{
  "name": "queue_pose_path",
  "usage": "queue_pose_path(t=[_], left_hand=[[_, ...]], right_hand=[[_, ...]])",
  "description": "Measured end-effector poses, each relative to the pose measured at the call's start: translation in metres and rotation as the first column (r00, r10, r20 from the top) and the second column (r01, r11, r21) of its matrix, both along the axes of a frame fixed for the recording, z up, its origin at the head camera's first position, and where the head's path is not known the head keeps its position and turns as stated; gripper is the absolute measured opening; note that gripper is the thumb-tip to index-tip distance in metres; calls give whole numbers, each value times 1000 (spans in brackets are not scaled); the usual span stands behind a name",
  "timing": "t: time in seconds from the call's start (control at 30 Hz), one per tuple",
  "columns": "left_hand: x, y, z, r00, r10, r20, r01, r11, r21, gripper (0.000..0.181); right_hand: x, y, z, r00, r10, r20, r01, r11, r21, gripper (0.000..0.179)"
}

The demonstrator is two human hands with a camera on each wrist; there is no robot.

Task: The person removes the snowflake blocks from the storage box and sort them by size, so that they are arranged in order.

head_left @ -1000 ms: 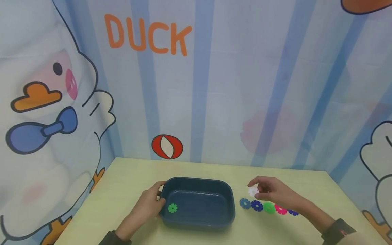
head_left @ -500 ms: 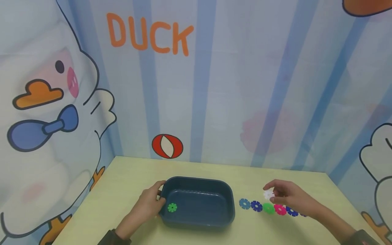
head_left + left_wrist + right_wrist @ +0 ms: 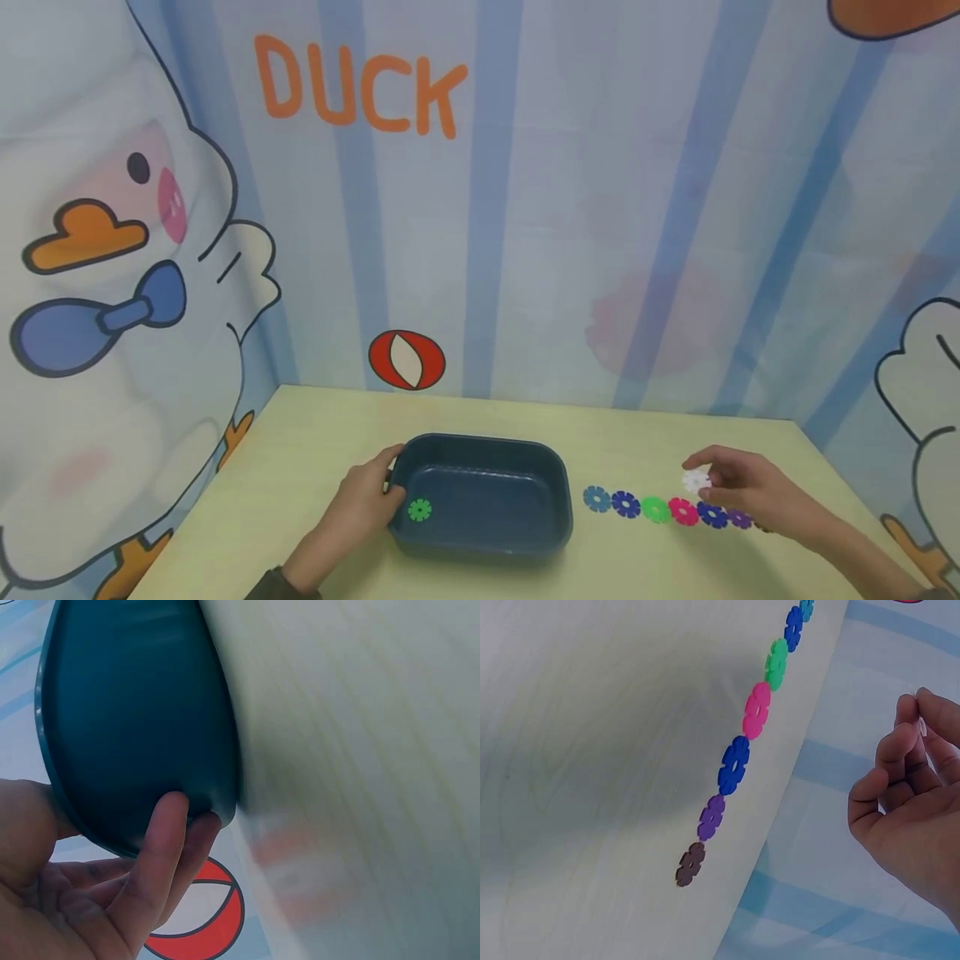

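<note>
My left hand grips the left end of a dark blue rectangular basin; in the left wrist view its fingers lie against the basin wall. A green snowflake disc lies inside, near that end. At the right, my right hand pinches a white snowflake disc between thumb and fingertips, held over a row of similar discs. The row runs light blue, dark blue, green, pink, another dark blue, purple and brown.
All of this stands on a pale wood-grain table. A printed cloth backdrop with ducks and blue stripes rises behind the table and along both sides.
My right hand has moved right along the row with the white disc, uncovering the second dark blue, the purple and part of the brown disc. The left hand and basin stay put.
</note>
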State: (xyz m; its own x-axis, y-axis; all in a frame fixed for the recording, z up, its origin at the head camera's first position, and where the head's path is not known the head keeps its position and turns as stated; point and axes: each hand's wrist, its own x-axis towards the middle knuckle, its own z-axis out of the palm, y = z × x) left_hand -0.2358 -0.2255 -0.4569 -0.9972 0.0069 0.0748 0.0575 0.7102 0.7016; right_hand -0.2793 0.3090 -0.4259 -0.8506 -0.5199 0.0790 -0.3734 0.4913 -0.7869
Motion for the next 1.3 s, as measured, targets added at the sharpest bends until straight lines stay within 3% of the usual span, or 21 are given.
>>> queue_pose_path(t=[0.4,0.7,1.03,1.3], left_hand=[[1,0,-2,1000,15,-14,-15,1000,-14,62],[2,-2,-3,1000,19,-25,-19,1000,-10,62],[3,-2,-3,999,23,-37,-24,1000,-15,60],[1,-1,-4,999,21,-38,-22,999,-27,59]], right_hand=[[2,33,-9,991,33,126,-23,997,-80,26],[-2,56,-18,975,-121,187,114,992,48,45],[-7,78,-25,949,-261,178,244,964,110,38],[-8,100,-36,933,-311,180,288,947,139,39]])
